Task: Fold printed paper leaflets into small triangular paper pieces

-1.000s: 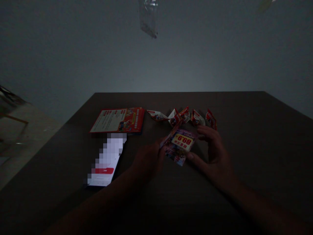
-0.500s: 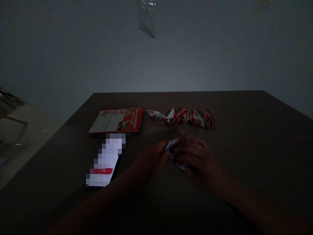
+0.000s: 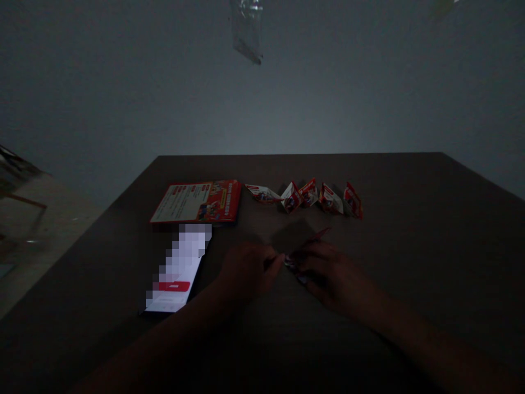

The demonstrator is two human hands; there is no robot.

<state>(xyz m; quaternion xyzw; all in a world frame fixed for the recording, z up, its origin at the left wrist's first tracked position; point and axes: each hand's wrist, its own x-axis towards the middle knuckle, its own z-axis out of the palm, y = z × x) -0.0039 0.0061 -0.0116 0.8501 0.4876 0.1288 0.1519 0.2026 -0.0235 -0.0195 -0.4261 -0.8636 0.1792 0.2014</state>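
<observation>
Over the dim table (image 3: 402, 219), the left hand (image 3: 245, 271) and right hand (image 3: 342, 276) pinch a printed paper (image 3: 301, 278) between them, fingers closed; an uneven tug could crease or tear it.

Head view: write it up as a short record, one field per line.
light: dim
right hand: right hand holds a small printed sheet, mostly hidden by its fingers
left hand: left hand close beside the sheet; grip unclear
far row: five folded red-and-white papers
left side: red-and-cream printed booklet; lit phone nearer the camera, screen partly pixelated
surface: dark table
wall: clear bag above the table
</observation>
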